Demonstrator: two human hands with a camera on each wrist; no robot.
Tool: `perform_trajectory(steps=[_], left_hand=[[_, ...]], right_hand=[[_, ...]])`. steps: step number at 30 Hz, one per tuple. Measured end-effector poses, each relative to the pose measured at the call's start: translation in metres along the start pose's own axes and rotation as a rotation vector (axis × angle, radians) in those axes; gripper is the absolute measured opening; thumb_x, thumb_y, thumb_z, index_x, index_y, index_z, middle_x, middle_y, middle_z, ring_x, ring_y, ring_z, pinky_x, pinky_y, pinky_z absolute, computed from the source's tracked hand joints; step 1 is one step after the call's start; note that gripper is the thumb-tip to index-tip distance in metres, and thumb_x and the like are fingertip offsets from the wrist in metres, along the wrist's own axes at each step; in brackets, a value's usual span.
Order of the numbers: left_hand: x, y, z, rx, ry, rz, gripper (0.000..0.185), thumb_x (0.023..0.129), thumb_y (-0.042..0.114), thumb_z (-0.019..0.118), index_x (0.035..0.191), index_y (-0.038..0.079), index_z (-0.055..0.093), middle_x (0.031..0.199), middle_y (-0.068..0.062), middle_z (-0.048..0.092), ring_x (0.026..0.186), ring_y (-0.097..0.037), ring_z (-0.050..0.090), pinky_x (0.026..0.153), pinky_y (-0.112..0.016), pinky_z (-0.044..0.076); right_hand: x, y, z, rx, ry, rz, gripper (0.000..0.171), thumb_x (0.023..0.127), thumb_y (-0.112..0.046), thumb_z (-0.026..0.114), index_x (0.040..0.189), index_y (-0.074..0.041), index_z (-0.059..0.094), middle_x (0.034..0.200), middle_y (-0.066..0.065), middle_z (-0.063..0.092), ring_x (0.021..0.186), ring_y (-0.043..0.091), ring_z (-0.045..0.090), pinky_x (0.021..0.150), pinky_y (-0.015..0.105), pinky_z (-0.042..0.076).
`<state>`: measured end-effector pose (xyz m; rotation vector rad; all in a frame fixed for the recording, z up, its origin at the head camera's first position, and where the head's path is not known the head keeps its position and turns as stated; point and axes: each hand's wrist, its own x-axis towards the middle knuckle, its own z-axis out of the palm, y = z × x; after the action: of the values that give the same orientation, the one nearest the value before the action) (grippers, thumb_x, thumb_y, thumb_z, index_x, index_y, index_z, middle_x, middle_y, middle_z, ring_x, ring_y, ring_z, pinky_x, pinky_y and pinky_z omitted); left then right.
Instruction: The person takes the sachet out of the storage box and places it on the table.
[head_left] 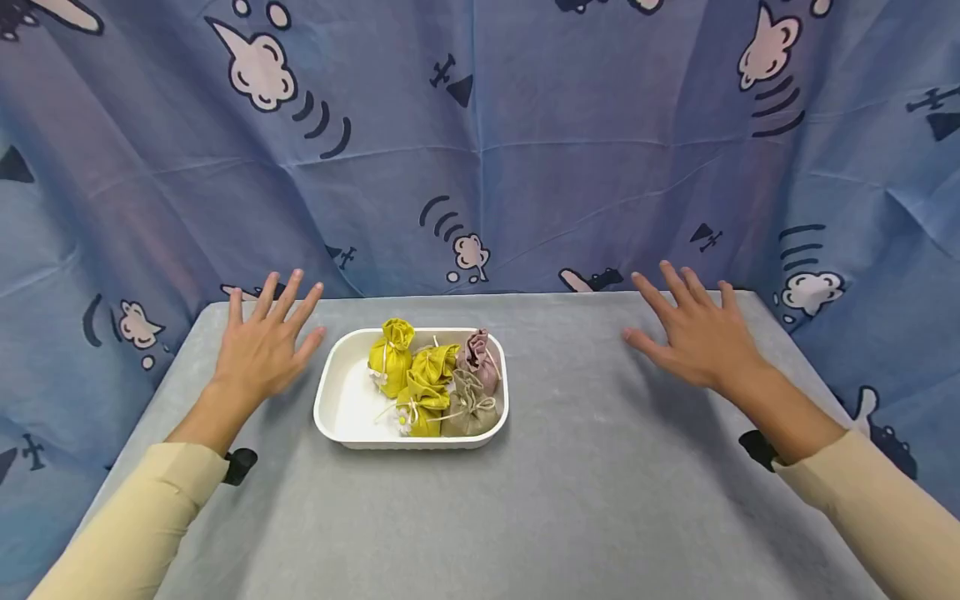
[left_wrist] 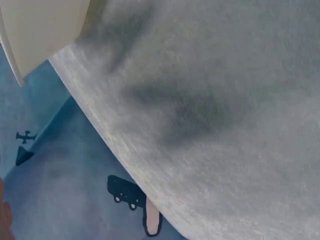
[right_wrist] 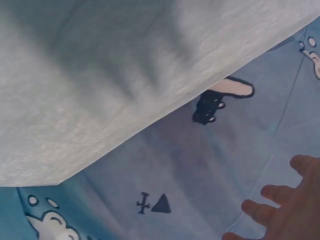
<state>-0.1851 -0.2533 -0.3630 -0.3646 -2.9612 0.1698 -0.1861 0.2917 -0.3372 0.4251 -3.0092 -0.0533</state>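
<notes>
My left hand (head_left: 258, 350) is spread palm down above the table, left of a white tray (head_left: 341, 408). In the tray's middle and right part sit several small drawstring pouches. A yellow pouch (head_left: 390, 367) stands upright, with more yellow cloth (head_left: 423, 396) bunched beside it. A mauve pouch (head_left: 483, 375) lies at the back right and a grey-beige pouch (head_left: 468, 408) in front of it. Far to the right, my right hand (head_left: 697, 337) hovers with its fingers spread, holding nothing. The right wrist view shows its fingers (right_wrist: 262, 212) at the lower right corner.
A grey cloth-covered table (head_left: 540, 517) lies under both hands. Behind it and along its sides hangs a blue printed curtain (head_left: 555, 192), close to the back edge. A black wrist strap part (head_left: 240, 467) shows at the left cuff, another (head_left: 757, 450) at the right.
</notes>
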Motion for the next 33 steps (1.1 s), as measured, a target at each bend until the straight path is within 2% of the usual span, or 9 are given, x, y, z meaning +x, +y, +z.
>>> perform_trajectory(steps=[3, 8, 13, 18, 21, 26, 29, 33], left_hand=[[-0.001, 0.003, 0.0, -0.014, 0.006, 0.03, 0.066, 0.105, 0.048, 0.038, 0.161, 0.02, 0.019, 0.167, -0.009, 0.007, 0.152, -0.036, 0.005, 0.115, -0.068, -0.003], [-0.003, 0.006, 0.002, -0.067, 0.007, 0.111, 0.065, 0.104, 0.051, 0.038, 0.161, 0.023, 0.02, 0.167, -0.007, 0.007, 0.152, -0.035, 0.008, 0.115, -0.068, 0.004], [-0.005, 0.008, 0.004, -0.117, -0.014, 0.198, 0.066, 0.104, 0.054, 0.035, 0.161, 0.025, 0.02, 0.167, -0.006, 0.008, 0.152, -0.036, 0.01, 0.115, -0.068, 0.008], [-0.007, 0.011, 0.009, -0.169, -0.042, 0.265, 0.065, 0.104, 0.052, 0.038, 0.16, 0.021, 0.023, 0.167, -0.009, 0.012, 0.151, -0.037, 0.013, 0.114, -0.068, 0.013], [-0.008, 0.013, 0.012, -0.181, -0.062, 0.281, 0.066, 0.104, 0.051, 0.039, 0.16, 0.02, 0.023, 0.166, -0.01, 0.013, 0.15, -0.038, 0.015, 0.114, -0.068, 0.015], [-0.008, 0.017, 0.019, -0.216, -0.102, 0.293, 0.067, 0.105, 0.052, 0.037, 0.161, 0.02, 0.02, 0.166, -0.011, 0.013, 0.15, -0.039, 0.015, 0.114, -0.067, 0.017], [-0.009, 0.018, 0.023, -0.236, -0.115, 0.306, 0.066, 0.105, 0.052, 0.037, 0.161, 0.02, 0.021, 0.166, -0.012, 0.015, 0.15, -0.039, 0.017, 0.114, -0.066, 0.018], [-0.011, 0.02, 0.026, -0.245, -0.12, 0.317, 0.066, 0.105, 0.051, 0.038, 0.16, 0.019, 0.022, 0.165, -0.011, 0.018, 0.149, -0.038, 0.019, 0.114, -0.065, 0.021]], right_hand=[[0.0, -0.008, -0.002, -0.002, 0.007, -0.036, 0.086, 0.094, -0.068, 0.044, 0.161, -0.021, 0.018, 0.162, 0.024, 0.016, 0.144, 0.05, 0.021, 0.109, 0.076, 0.008], [-0.002, -0.021, -0.006, -0.006, 0.066, -0.127, 0.084, 0.093, -0.063, 0.052, 0.16, -0.022, 0.023, 0.162, 0.021, 0.022, 0.145, 0.045, 0.025, 0.109, 0.074, 0.016], [-0.004, -0.034, -0.009, -0.012, 0.104, -0.202, 0.083, 0.092, -0.062, 0.055, 0.159, -0.023, 0.026, 0.161, 0.019, 0.025, 0.145, 0.042, 0.027, 0.11, 0.071, 0.019], [-0.005, -0.048, -0.009, -0.024, 0.127, -0.276, 0.084, 0.091, -0.061, 0.057, 0.159, -0.022, 0.028, 0.16, 0.018, 0.029, 0.142, 0.041, 0.034, 0.109, 0.068, 0.025], [-0.005, -0.057, -0.008, 0.022, 0.145, -0.344, 0.083, 0.091, -0.059, 0.06, 0.157, -0.019, 0.031, 0.159, 0.017, 0.031, 0.137, 0.039, 0.041, 0.106, 0.066, 0.031], [-0.006, -0.071, -0.005, 0.177, 0.171, -0.442, 0.081, 0.089, -0.05, 0.069, 0.155, -0.017, 0.036, 0.154, 0.013, 0.041, 0.133, 0.033, 0.048, 0.104, 0.059, 0.038], [-0.006, -0.081, -0.006, 0.267, 0.159, -0.453, 0.08, 0.089, -0.048, 0.071, 0.155, -0.017, 0.037, 0.152, 0.01, 0.045, 0.135, 0.03, 0.047, 0.105, 0.056, 0.038], [-0.006, -0.097, -0.012, 0.383, 0.108, -0.424, 0.079, 0.089, -0.049, 0.071, 0.155, -0.02, 0.037, 0.151, 0.006, 0.047, 0.135, 0.028, 0.048, 0.106, 0.056, 0.038]])
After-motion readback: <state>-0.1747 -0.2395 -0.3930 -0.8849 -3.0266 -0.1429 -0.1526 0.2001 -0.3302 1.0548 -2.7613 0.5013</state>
